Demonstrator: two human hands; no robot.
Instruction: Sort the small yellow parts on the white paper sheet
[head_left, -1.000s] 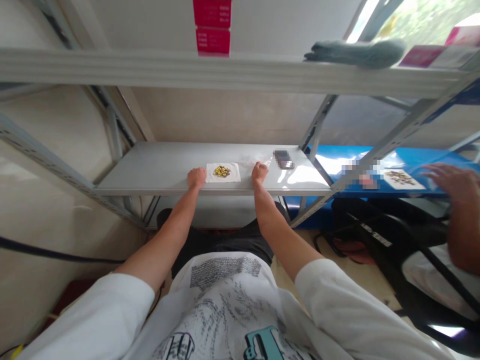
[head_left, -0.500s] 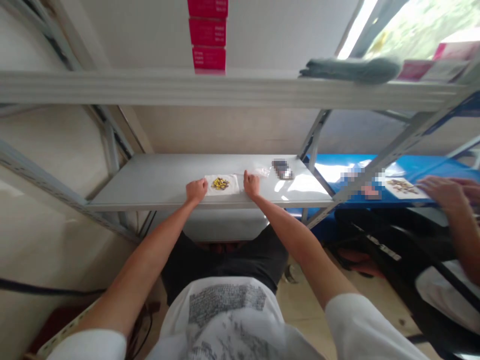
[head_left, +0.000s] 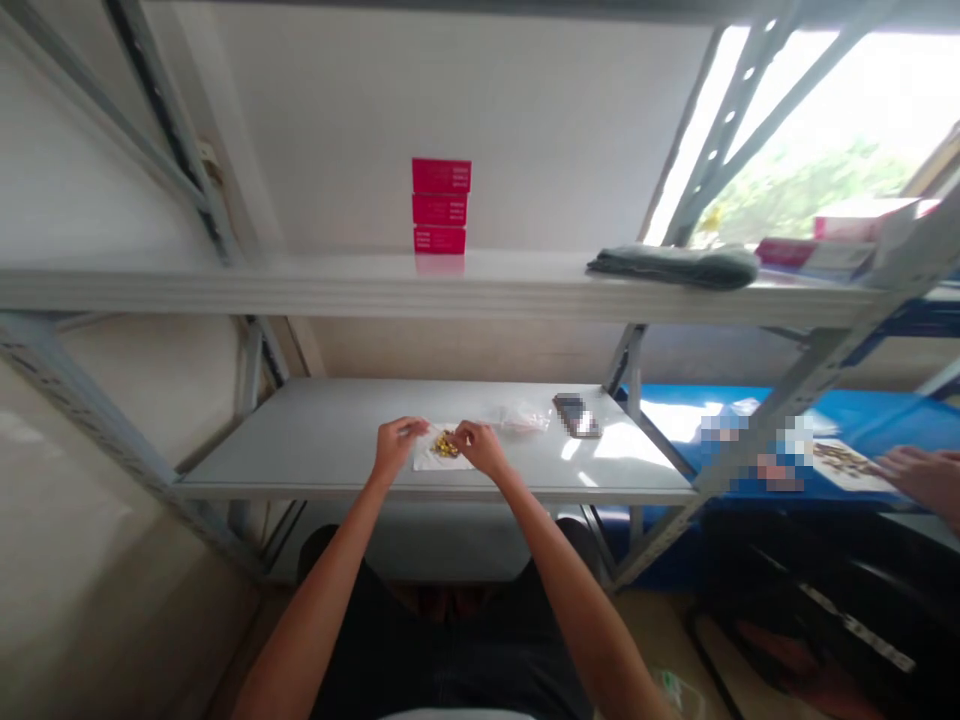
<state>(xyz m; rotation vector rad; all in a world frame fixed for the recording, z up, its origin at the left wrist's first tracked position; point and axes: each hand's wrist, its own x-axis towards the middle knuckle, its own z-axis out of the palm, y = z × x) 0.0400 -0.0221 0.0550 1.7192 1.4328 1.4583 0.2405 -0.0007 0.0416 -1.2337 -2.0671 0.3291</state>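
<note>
A small pile of shiny gold-coloured pieces [head_left: 444, 447] lies on a white sheet [head_left: 441, 463] near the front of the grey shelf. I cannot tell whether the sheet is cloth or paper. At the sheet's left side, my left hand [head_left: 395, 445] has thumb and fingers drawn together in a pinch; what is between them, if anything, is too small to see. My right hand [head_left: 481, 447] reaches over the sheet's right side, its bent fingertips closed at the pile and covering part of it. Whatever those fingers hold is hidden.
Right of my hands lie a clear plastic bag [head_left: 523, 418] and a blurred-out phone-like object [head_left: 576, 415]. The shelf above carries pink boxes [head_left: 440, 210] and a grey-green cloth item [head_left: 671, 267]. Another person's hand [head_left: 922, 480] is over a blue table [head_left: 675, 400] at right.
My fists have left the sheet's two sides. The right hand has moved in over the pile and the left fingers have stretched into a pinch. The view has tilted upward.
</note>
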